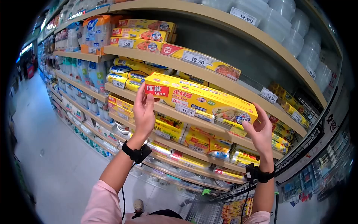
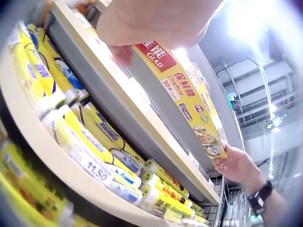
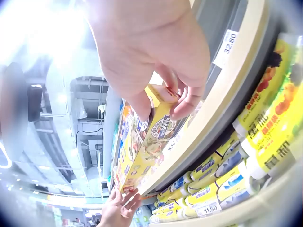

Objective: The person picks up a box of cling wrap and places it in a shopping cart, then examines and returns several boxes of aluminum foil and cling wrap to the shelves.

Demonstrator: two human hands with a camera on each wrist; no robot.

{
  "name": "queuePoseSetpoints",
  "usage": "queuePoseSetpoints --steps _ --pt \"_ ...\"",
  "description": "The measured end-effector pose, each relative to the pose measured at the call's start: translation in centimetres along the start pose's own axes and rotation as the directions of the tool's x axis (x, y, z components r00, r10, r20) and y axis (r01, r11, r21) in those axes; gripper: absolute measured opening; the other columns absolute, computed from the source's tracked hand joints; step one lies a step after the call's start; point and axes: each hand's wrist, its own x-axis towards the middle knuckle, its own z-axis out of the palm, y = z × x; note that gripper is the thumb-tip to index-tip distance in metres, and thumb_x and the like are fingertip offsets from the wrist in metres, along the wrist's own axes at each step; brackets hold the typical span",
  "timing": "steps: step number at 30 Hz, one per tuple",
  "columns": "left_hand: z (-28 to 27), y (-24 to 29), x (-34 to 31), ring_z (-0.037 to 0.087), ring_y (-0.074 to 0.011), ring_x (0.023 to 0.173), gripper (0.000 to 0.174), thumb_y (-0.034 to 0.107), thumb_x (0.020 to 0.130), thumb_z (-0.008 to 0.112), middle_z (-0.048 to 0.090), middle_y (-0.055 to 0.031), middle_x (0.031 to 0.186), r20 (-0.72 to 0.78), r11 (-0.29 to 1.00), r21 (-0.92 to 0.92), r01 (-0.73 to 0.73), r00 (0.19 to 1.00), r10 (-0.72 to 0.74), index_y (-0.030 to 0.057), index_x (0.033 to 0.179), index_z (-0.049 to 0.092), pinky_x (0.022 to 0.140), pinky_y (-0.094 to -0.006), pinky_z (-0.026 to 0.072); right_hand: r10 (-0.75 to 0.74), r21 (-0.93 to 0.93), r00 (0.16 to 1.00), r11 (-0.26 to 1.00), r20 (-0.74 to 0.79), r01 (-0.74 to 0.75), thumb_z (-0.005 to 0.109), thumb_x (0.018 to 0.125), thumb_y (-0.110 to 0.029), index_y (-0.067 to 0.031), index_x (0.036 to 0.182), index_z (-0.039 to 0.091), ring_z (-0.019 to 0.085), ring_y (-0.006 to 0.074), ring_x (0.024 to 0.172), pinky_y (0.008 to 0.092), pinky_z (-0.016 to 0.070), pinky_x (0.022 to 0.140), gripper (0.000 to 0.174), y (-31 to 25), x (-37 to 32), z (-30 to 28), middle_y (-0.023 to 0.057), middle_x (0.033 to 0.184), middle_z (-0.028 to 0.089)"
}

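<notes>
A long yellow cling wrap box (image 1: 201, 98) with a red GLAD label spans both hands in front of the shelves. My left hand (image 1: 144, 114) grips its left end, thumb on the front face. At the other end my right hand (image 1: 261, 128) holds the corner, thumb on the front and fingers behind. In the right wrist view the thumb and fingers of the right hand (image 3: 156, 61) pinch the box end (image 3: 158, 101). The left wrist view shows the box (image 2: 184, 94) tilted, its printed front facing the camera.
Behind the box, shelves hold yellow wrap rolls (image 1: 126, 71) and stacked boxes (image 1: 143, 34). A long box (image 1: 223, 69) lies behind an 18.50 price tag (image 1: 194, 58). Plastic containers (image 1: 276, 26) fill the top shelf. Below stands a wire cart (image 1: 205, 209) holding yellow boxes (image 1: 233, 211).
</notes>
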Motion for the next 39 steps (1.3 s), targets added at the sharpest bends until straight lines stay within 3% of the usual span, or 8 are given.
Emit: queuePoseSetpoints --steps 2,5,10,12,19,24,30,39 --pt "0.9 0.3 1.5 0.057 -0.0163 0.114 0.052 0.028 0.105 0.051 0.055 -0.0103 0.133 -0.021 0.995 0.089 -0.053 0.998 0.055 0.0021 0.148 0.037 0.096 -0.0315 0.0488 0.015 0.006 1.000 1.000 0.019 -0.015 0.079 0.082 -0.008 0.0023 0.141 0.045 0.062 0.0148 0.103 0.0240 0.0519 0.081 0.069 -2.6 0.6 -0.4 0.0138 0.125 0.060" --pt "-5.2 -1.2 10.5 0.058 -0.0166 0.111 0.043 0.023 0.102 0.057 0.059 -0.0114 0.124 0.003 0.929 0.304 -0.210 0.976 0.219 -0.0014 0.137 0.050 0.092 -0.0290 0.0478 -0.037 -0.086 0.995 0.995 0.096 0.045 0.079 0.082 -0.010 0.0027 0.139 0.047 0.062 0.0134 0.102 0.0255 0.0529 0.080 0.066 -3.8 6.5 5.3 0.0126 0.122 0.063" --pt "-8.3 -0.6 19.4 0.062 -0.0131 0.102 0.040 0.017 0.100 0.061 0.064 -0.0100 0.117 0.072 0.951 0.229 -0.209 0.978 0.198 0.0000 0.135 0.054 0.089 -0.0270 0.0506 0.017 -0.135 1.000 0.991 -0.026 -0.020 0.074 0.088 -0.012 0.0074 0.137 0.046 0.055 0.0072 0.070 0.0221 0.0459 0.060 0.059 -6.5 12.2 10.5 0.0088 0.102 0.065" --pt "-9.3 -1.4 22.8 0.068 -0.0156 0.089 0.037 0.015 0.096 0.064 0.069 -0.0125 0.105 0.002 0.944 0.187 -0.271 0.961 0.275 -0.0041 0.127 0.059 0.079 -0.0276 0.0544 0.022 -0.106 1.000 0.994 0.001 -0.022 0.073 0.090 -0.015 0.0108 0.136 0.046 0.056 0.0084 0.074 0.0239 0.0476 0.064 0.060 -7.0 15.0 12.2 0.0101 0.100 0.066" --pt "-15.3 -1.6 33.3 0.071 -0.0228 0.096 0.037 0.014 0.091 0.066 0.072 -0.0192 0.107 0.009 0.864 0.481 -0.145 0.987 0.160 -0.0063 0.122 0.063 0.083 -0.0322 0.0552 0.052 -0.083 0.994 0.996 0.091 -0.045 0.072 0.092 -0.023 0.0166 0.133 0.047 0.061 0.0125 0.087 0.0251 0.0527 0.077 0.063 -8.9 25.9 18.6 0.0146 0.107 0.066" --pt "-18.0 -2.9 37.6 0.065 -0.0401 0.106 0.041 0.016 0.088 0.060 0.068 -0.0263 0.111 0.067 0.756 0.638 -0.149 0.988 0.139 -0.0075 0.121 0.061 0.092 -0.0416 0.0504 0.086 -0.137 0.993 0.988 0.087 -0.073 0.074 0.090 -0.027 0.0167 0.132 0.048 0.062 0.0162 0.095 0.0257 0.0532 0.079 0.066 -8.2 31.6 22.8 0.0180 0.113 0.066" --pt "-19.0 -4.9 41.4 0.061 -0.0424 0.110 0.042 0.020 0.089 0.058 0.064 -0.0300 0.116 0.069 0.688 0.717 -0.114 0.993 0.092 -0.0109 0.116 0.056 0.095 -0.0440 0.0476 0.151 -0.233 0.986 0.963 0.066 -0.132 0.074 0.090 -0.034 0.0143 0.134 0.048 0.057 0.0228 0.115 0.0357 0.0470 0.098 0.070 -7.8 35.1 25.3 0.0203 0.126 0.059" --pt "-17.7 -4.3 41.6 0.062 -0.0413 0.110 0.048 0.033 0.094 0.062 0.064 -0.0298 0.117 0.009 0.635 0.773 -0.021 1.000 0.022 -0.0105 0.114 0.057 0.095 -0.0432 0.0476 0.218 -0.166 0.969 0.966 0.119 -0.197 0.077 0.088 -0.028 0.0177 0.136 0.041 0.060 0.0256 0.107 0.0355 0.0523 0.092 0.076 -7.3 36.0 26.0 0.0220 0.124 0.057"
